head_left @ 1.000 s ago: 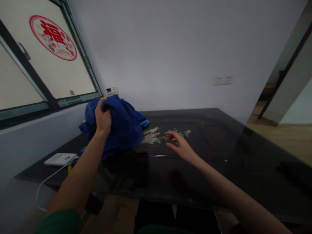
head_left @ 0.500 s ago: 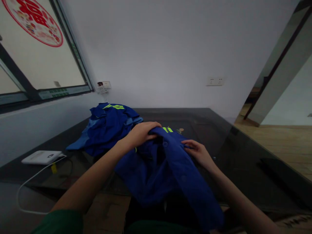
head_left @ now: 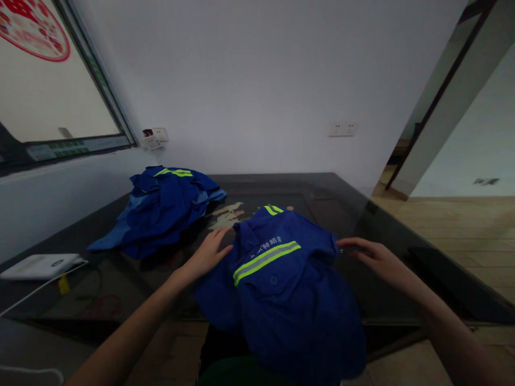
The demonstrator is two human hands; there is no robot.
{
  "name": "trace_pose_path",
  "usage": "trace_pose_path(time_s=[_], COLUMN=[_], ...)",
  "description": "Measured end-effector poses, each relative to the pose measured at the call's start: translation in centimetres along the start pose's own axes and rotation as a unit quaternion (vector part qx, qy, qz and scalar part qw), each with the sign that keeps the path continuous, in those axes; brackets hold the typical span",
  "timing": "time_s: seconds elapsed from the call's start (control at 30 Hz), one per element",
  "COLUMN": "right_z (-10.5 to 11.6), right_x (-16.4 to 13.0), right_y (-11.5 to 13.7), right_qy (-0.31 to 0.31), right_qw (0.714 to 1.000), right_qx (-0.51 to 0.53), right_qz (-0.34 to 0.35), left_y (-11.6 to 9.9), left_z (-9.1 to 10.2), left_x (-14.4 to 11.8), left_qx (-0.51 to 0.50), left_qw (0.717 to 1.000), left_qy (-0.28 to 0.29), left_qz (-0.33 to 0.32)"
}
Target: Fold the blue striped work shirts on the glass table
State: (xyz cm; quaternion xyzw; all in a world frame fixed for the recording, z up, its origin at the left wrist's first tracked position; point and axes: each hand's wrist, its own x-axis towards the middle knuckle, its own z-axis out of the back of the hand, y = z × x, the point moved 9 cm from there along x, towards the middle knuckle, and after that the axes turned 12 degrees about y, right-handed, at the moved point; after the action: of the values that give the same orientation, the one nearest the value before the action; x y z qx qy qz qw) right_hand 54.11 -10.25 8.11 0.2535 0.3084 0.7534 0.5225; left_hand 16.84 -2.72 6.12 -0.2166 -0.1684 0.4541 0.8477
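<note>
- white box [head_left: 38,266] with cable, far left on table [head_left: 386,236]: one
- blue garment pile [head_left: 163,206], back left: one (item count inside unclear)
- left hand [head_left: 209,252]: fingers loose, flat on left edge of blue jacket [head_left: 281,289]
- jacket: one, spread at near table edge, hanging over it
- right hand [head_left: 372,257]: fingers extended, fingertips at jacket's right edge, no pinch

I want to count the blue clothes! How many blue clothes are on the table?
2 that I can tell apart: a shirt spread between the left hand and right hand, and a pile at the back left, which may hide more.
</note>
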Motion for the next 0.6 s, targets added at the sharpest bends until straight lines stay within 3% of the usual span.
trace_pose_path(time_s=[0.1, 0.2, 0.27, 0.33, 0.43, 0.5, 0.6], right_z=[-1.8, -7.0, -9.8, -11.6, -12.8, -12.2, -9.4], right_x=[1.1, 2.9, 4.6, 6.6, 9.0, 9.5, 8.6], right_y=[4.2, 9.4, 11.1, 11.0, 8.5, 6.7, 4.8], right_qy=[-0.047, -0.009, 0.003, 0.024, 0.076, 0.077, 0.019], right_qw=[0.996, 0.985, 0.975, 0.964, 0.951, 0.949, 0.956], right_qx=[-0.028, -0.091, -0.167, -0.236, -0.291, -0.301, -0.29], right_qz=[0.066, 0.143, 0.149, 0.121, 0.068, 0.047, 0.039], left_y=[2.7, 2.5, 2.0, 1.7, 1.3, 1.0, 0.5], left_z=[-2.8, -4.7, -5.0, -4.6, -2.6, -0.7, 2.5], left_x=[0.4, 0.5, 0.4, 0.3, -0.1, -0.6, -1.8], left_qx=[0.038, 0.081, 0.092, 0.076, 0.043, 0.03, 0.029], left_qw=[0.996, 0.992, 0.991, 0.994, 0.998, 0.999, 0.997], left_qy=[0.051, 0.063, 0.048, 0.033, 0.005, -0.018, -0.069], left_qz=[0.058, 0.078, 0.082, 0.073, 0.043, 0.029, 0.023])
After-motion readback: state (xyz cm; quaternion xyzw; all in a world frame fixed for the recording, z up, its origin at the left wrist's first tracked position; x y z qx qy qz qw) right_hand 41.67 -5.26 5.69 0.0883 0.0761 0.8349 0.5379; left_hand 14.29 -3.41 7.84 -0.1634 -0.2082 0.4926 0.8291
